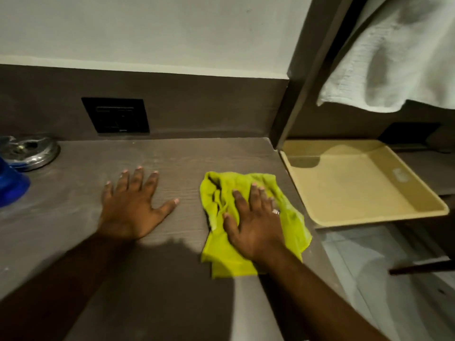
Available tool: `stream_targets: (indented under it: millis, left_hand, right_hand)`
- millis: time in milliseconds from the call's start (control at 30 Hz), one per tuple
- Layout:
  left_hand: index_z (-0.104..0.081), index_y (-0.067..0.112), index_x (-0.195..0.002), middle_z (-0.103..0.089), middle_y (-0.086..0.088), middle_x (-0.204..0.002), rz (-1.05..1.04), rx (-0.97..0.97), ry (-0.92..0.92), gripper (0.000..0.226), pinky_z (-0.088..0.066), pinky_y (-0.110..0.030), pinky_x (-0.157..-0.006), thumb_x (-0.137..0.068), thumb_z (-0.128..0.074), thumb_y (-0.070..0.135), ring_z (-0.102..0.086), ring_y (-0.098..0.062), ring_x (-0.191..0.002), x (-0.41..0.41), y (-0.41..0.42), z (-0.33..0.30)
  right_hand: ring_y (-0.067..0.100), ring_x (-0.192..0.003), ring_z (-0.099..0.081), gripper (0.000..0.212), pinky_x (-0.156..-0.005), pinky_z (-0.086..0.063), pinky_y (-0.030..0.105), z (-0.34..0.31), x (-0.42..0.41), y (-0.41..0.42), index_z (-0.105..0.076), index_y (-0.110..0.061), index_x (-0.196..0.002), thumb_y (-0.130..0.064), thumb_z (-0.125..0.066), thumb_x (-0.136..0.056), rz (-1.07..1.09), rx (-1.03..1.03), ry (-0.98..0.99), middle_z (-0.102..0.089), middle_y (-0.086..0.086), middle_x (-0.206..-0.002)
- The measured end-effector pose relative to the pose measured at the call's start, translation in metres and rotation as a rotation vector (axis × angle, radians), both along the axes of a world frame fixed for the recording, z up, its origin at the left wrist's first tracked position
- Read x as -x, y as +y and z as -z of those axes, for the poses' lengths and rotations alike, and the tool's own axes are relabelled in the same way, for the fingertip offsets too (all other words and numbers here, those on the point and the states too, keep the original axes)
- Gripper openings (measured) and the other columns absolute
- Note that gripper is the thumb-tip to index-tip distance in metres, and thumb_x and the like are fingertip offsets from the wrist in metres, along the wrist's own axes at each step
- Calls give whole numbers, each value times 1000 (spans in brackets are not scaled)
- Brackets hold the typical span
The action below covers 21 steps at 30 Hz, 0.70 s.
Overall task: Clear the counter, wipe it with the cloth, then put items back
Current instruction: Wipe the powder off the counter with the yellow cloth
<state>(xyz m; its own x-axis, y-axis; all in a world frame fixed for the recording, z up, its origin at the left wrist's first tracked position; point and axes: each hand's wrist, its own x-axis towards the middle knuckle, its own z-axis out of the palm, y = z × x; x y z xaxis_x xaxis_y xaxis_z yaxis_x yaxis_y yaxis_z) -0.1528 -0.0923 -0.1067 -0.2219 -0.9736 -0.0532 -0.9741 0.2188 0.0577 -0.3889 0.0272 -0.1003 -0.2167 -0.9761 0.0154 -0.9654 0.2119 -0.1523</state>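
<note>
- I see the right hand (256, 227) pressed flat on the yellow-green cloth (248, 217), fingers straight, not curled round it.
- The cloth lies crumpled on the brown surface (172, 158), just left of the tan tray (369, 217), which sits past the surface's right edge.
- The left hand (133, 207) rests flat on the bare surface, well left of the cloth, fingers spread, holding nothing.
- I judge the cloth light, soft and limp; it will bunch under a push, so a flat palm on its middle suits wiping.
- Far left of the cloth sit a shiny metal dish (34, 151) and something blue (11, 185), possibly a bottle; the edge cuts it off.
</note>
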Motion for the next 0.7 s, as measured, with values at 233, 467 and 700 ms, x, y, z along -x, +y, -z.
stream_targets:
  millis: [233,467,700]
  left_hand:
    - [-13,34,-151,-8,-2,-163,3,-7,23,99,-10,-52,-118,-69,-7,87,-8,-29,-149,4,14,-13]
    - [-13,25,-153,-5,-4,-163,94,-234,-42,102,-17,-43,-120,-73,-26,85,-8,-26,-149,-49,25,-40]
    - [-66,2,-117,-58,-25,-131,248,88,489,89,-38,-47,-107,-87,-20,72,-52,-43,-124,84,115,-48]
  right_hand:
    - [40,-147,-17,70,-118,-10,55,-4,-37,65,-34,-28,-149,-60,-31,-86,26,-23,-22,-20,21,-159]
    - [20,-149,18,73,-117,17,37,-23,4,76,-2,-30,-154,-64,-21,-92,-59,37,-195,12,7,-163]
    - [11,-150,-2,54,-116,-4,20,-27,84,137,-20,-24,-153,-39,-30,-102,169,116,-334,-8,-3,-163]
